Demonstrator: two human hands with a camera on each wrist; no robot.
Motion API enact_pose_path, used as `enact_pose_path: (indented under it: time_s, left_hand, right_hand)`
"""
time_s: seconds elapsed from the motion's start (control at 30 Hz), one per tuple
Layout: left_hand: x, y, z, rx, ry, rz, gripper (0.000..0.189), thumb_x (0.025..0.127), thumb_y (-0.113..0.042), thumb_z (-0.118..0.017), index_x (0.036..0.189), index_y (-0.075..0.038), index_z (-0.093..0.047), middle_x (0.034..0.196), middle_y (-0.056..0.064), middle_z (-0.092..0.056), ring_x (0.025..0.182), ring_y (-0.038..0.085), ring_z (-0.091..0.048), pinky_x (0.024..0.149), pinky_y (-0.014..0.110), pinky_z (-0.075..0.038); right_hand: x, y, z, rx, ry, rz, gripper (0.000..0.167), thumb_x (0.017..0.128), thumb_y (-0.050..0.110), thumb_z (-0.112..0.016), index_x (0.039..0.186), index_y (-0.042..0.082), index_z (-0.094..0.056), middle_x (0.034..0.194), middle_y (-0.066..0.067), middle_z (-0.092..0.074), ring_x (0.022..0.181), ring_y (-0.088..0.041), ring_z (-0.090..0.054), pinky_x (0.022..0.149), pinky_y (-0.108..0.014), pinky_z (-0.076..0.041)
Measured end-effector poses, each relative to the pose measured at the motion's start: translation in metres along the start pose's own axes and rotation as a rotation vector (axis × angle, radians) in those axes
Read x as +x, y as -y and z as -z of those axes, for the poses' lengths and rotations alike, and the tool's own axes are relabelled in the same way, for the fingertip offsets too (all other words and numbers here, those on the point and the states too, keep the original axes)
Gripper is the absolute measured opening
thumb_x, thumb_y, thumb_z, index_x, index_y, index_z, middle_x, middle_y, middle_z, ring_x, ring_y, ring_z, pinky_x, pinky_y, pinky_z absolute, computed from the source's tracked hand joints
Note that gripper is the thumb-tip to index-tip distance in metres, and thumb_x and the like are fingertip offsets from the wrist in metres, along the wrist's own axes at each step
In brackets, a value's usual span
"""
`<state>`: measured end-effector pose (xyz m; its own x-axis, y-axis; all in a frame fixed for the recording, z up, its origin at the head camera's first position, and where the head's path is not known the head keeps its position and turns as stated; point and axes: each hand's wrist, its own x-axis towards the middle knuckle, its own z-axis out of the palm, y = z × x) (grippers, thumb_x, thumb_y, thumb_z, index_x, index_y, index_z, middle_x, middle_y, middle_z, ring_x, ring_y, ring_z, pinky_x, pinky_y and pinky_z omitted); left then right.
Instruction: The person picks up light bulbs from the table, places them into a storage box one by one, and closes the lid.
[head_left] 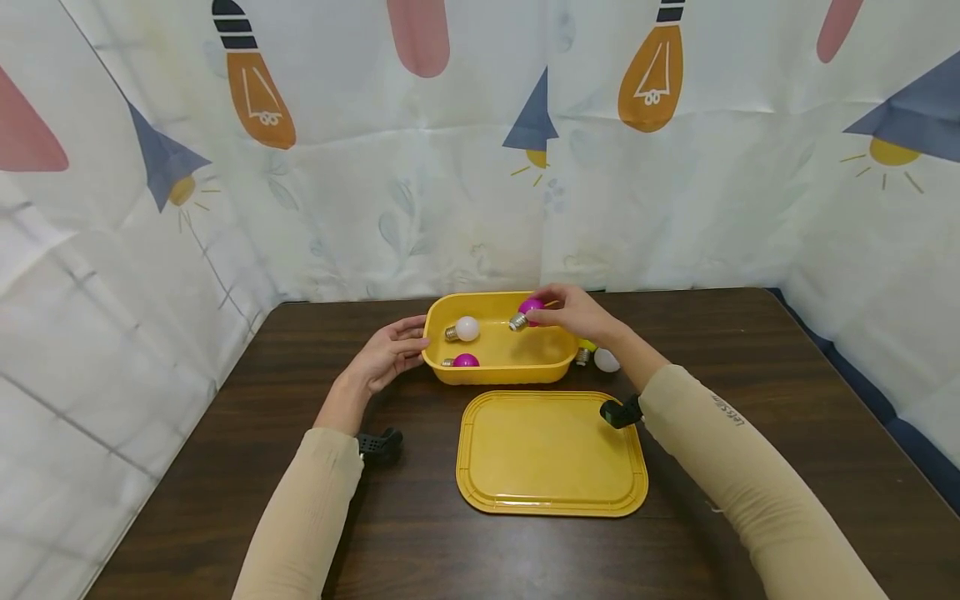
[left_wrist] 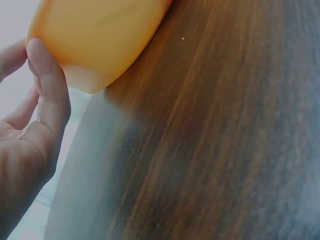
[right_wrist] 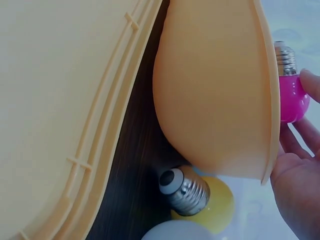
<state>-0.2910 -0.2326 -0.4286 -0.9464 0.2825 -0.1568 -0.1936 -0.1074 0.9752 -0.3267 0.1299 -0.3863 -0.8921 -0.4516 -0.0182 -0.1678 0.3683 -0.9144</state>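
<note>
A yellow plastic tub (head_left: 517,375) stands near the back of the table. My left hand (head_left: 390,354) is at its left end, fairly straight fingers touching the rim and outer wall. Over the tub's right part, my right hand (head_left: 573,312) pinches a magenta light bulb (head_left: 531,307) between thumb and fingers, its metal screw base pointing left. In the right wrist view this bulb (right_wrist: 294,97) shows just past the tub's rim. Inside the tub lie a white bulb (head_left: 467,328) and, partly hidden by the front wall, another magenta bulb (head_left: 466,360).
A yellow rectangular lid or tray (head_left: 551,454) lies flat in front of the tub. Beside the tub's right end, under my right forearm, are a yellow bulb (right_wrist: 220,205) and a white bulb (head_left: 606,360). A patterned cloth (head_left: 450,208) hangs behind the dark wooden table (head_left: 712,333).
</note>
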Motion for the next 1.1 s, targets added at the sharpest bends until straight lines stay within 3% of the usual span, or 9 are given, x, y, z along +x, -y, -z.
enact_pose_path:
  time_s: [0.27,0.63,1.1]
  left_hand:
    - [0.000,-0.001,0.000,0.014,0.004,0.003,0.062,0.103,-0.003,-0.062,0.158,-0.004,-0.035,0.140,0.020,-0.051,0.105,0.021,-0.067,0.083,0.028,-0.058]
    - [-0.001,-0.002,-0.001,0.016,0.007,0.001,0.062,0.103,-0.004,-0.062,0.159,-0.004,-0.034,0.143,0.021,-0.050,0.106,0.020,-0.068,0.084,0.027,-0.058]
    - [-0.001,-0.001,-0.001,0.029,0.002,0.002,0.061,0.104,-0.003,-0.061,0.158,-0.004,-0.035,0.145,0.023,-0.049,0.112,0.025,-0.066,0.085,0.028,-0.058]
  right_hand:
    - [0.002,0.004,-0.005,0.037,0.017,-0.012,0.047,0.099,0.026,-0.073,0.135,-0.001,-0.058,0.131,-0.018,-0.057,0.116,-0.034,-0.061,0.106,-0.052,-0.046]
    - [0.007,0.006,-0.012,0.006,0.012,-0.018,0.048,0.100,0.026,-0.072,0.137,0.000,-0.056,0.132,-0.015,-0.058,0.117,-0.031,-0.060,0.103,-0.043,-0.049]
    - [0.014,0.007,-0.019,0.037,0.009,-0.031,0.047,0.100,0.025,-0.072,0.137,0.000,-0.057,0.131,-0.016,-0.059,0.115,-0.031,-0.062,0.105,-0.050,-0.047]
